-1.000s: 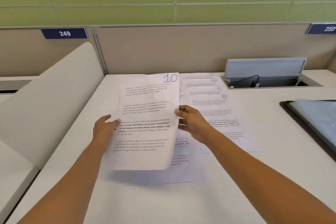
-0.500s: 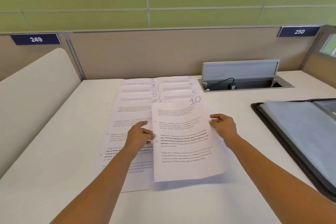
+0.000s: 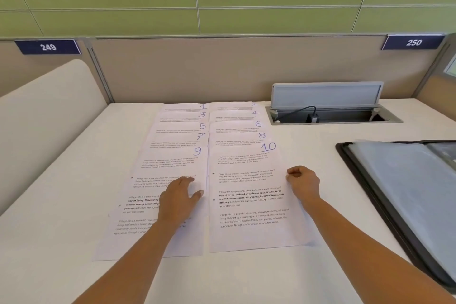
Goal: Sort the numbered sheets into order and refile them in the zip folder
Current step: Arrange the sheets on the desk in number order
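sheet 10 (image 3: pixel 249 205) flat, lengthwise front-to-back, top far | left hand (image 3: pixel 179 198) relaxed on sheet 9 (image 3: pixel 170 160) | right hand (image 3: pixel 302 181) curled at edge, grip unclear

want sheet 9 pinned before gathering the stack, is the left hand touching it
Touching. The head view shows the left hand lying palm down on sheet 9, its fingers covering part of the printed text.

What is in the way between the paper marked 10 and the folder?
Nothing visible. Only bare white desk lies between the white printed sheet numbered 10 and the open black zip folder to its right.
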A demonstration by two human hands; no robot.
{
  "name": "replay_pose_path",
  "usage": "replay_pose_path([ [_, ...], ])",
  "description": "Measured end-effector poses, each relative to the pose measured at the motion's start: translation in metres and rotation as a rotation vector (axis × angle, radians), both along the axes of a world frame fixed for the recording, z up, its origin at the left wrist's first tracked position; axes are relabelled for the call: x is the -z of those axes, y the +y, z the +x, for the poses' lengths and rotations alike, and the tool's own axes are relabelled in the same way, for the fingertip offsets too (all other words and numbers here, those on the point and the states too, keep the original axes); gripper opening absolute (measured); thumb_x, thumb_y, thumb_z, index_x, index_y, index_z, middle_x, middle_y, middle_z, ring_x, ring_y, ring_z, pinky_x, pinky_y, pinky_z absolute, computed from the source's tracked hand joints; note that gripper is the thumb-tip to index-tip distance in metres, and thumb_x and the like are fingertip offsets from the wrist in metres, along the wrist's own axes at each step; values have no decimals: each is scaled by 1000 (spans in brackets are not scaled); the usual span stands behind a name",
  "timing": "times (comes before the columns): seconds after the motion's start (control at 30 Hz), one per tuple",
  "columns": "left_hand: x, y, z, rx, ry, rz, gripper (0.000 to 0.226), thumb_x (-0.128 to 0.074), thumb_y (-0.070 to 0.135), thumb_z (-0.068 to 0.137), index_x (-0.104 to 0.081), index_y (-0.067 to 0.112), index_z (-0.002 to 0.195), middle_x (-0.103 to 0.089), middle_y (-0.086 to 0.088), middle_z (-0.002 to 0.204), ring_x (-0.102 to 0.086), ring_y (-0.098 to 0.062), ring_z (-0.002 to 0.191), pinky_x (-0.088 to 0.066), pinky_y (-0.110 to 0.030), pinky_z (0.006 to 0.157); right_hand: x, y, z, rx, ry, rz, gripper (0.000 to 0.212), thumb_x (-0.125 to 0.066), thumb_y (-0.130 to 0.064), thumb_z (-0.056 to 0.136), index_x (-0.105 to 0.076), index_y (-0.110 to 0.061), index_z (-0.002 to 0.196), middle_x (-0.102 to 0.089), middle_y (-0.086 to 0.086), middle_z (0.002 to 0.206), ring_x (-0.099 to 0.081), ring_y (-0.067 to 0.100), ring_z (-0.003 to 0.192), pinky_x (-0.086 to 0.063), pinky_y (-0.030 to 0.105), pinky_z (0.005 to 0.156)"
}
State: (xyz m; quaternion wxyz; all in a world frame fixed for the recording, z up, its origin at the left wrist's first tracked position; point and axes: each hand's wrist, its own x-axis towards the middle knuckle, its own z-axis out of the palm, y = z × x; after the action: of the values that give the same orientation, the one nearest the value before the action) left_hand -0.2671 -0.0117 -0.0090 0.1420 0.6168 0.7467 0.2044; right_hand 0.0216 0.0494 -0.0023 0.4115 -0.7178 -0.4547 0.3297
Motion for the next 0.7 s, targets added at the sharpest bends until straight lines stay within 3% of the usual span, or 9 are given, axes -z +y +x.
replay_pose_path([
  [0.23, 6, -3, 2, -10, 46, -98, 51, -53, 41, 92, -41, 22, 139, -30, 4, 150, -22, -13, 141, -17, -45, 115, 7, 3, -5, -48, -118, -26, 16, -54, -3, 85, -68, -3, 93, -63, 7, 89, -54, 20, 82, -38, 24, 70],
  [0.4, 6, -4, 2, -6, 56, -103, 51, -53, 41, 92, -40, 23, 139, -28, 4, 151, -21, -12, 141, -17, -45, 115, 14, 2, -10, -68, -199, -28, 13, -56, -4, 80, -69, -2, 84, -65, 16, 93, -58, 28, 83, -39, 25, 65],
  [0.6, 6, -5, 2, -1, 48, -97, 51, -52, 41, 93, -40, 22, 139, -29, 5, 151, -21, -12, 141, -17, -46, 115, 13, 1, -10, -104, -214, -30, 11, -58, -6, 81, -69, -3, 83, -62, 15, 99, -57, 25, 85, -39, 24, 66],
  [0.7, 6, -4, 2, -4, 42, -88, 50, -51, 40, 93, -41, 21, 139, -30, 5, 150, -22, -13, 141, -18, -46, 114, 13, -3, -10, -116, -298, 20, 11, -58, -8, 82, -68, -4, 83, -60, 14, 100, -57, 29, 95, -39, 26, 68],
])
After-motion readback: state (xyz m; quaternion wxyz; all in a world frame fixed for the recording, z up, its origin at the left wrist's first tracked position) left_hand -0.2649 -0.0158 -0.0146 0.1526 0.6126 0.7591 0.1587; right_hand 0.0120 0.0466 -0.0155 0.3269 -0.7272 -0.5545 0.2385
